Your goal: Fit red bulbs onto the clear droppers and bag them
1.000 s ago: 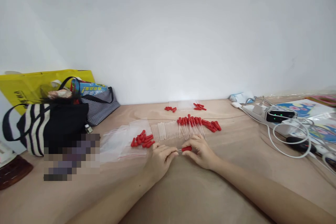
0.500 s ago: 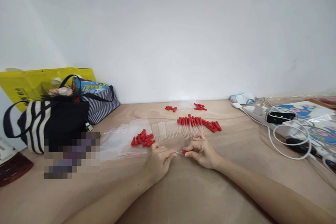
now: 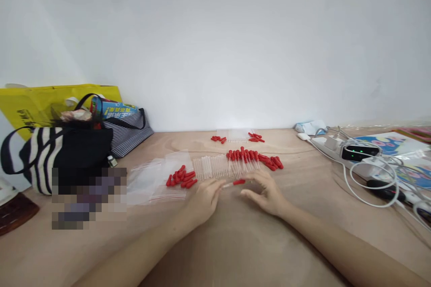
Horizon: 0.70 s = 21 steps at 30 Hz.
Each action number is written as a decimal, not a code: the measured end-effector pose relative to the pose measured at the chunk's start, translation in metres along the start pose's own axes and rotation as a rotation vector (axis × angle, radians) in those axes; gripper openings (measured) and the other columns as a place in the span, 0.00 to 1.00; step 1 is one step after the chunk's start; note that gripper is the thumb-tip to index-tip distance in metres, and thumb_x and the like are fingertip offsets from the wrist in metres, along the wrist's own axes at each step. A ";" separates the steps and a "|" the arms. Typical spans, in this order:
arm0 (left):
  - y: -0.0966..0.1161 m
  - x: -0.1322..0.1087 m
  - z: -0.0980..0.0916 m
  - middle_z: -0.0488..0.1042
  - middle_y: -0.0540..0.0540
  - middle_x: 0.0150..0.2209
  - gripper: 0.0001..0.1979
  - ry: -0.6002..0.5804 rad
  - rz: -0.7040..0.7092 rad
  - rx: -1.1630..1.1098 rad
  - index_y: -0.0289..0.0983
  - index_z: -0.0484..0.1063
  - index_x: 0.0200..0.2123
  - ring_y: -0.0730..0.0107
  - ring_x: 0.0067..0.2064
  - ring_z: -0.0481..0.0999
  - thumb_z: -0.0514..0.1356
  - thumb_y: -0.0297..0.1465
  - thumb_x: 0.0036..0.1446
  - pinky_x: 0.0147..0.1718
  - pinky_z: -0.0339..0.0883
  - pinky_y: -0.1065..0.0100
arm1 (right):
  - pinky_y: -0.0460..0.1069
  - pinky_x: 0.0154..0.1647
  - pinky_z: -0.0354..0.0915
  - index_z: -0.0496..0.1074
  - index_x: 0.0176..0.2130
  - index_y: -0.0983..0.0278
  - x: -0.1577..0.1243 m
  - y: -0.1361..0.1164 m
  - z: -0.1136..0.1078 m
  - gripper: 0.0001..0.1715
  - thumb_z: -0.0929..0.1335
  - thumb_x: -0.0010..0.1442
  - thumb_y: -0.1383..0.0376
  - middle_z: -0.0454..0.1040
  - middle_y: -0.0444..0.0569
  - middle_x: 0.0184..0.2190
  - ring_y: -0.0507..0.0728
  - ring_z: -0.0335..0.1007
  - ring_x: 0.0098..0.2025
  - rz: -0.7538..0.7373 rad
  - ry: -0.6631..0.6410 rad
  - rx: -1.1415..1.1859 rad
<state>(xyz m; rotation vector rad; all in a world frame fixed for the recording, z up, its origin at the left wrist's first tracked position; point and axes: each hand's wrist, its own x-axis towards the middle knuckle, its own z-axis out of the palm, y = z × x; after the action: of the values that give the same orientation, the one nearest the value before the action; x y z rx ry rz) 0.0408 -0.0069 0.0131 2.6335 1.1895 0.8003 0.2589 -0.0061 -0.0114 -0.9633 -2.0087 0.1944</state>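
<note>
My left hand (image 3: 206, 198) pinches the thin clear tube of a dropper whose red rubber bulb (image 3: 239, 182) points right. Just right of the bulb, my right hand (image 3: 266, 192) has its thumb and fingers apart, with nothing between them. Beyond the hands lies a row of clear dropper tubes (image 3: 210, 167). Beside it are several droppers with red bulbs (image 3: 243, 155) on, their tubes toward me. Loose red bulbs lie in a left pile (image 3: 182, 176) and a right pile (image 3: 272, 162).
Clear plastic bags (image 3: 144, 181) lie flat on the wooden table (image 3: 242, 242), left of the bulbs. Further left stand a black-and-white striped bag (image 3: 77, 154) and a yellow bag (image 3: 37, 103). A power strip with white cables (image 3: 353, 179) is at right. More tubes and bulbs (image 3: 218, 139) lie near the wall.
My right hand has let go of the red bulb and opened. My left hand still holds the dropper, now slightly farther from me.
</note>
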 end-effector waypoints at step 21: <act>0.012 0.079 0.066 0.60 0.30 0.55 0.21 -0.025 -0.255 0.219 0.25 0.61 0.52 0.54 0.50 0.68 0.47 0.19 0.54 0.46 0.64 0.61 | 0.53 0.39 0.49 0.71 0.36 0.60 -0.006 0.067 -0.030 0.11 0.62 0.54 0.62 0.72 0.48 0.34 0.58 0.61 0.39 0.395 0.146 -0.688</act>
<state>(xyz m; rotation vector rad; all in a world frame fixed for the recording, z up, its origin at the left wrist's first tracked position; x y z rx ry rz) 0.1265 0.0477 -0.0067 2.5676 1.6489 0.6205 0.3212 0.0299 -0.0282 -1.7486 -1.7488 -0.3741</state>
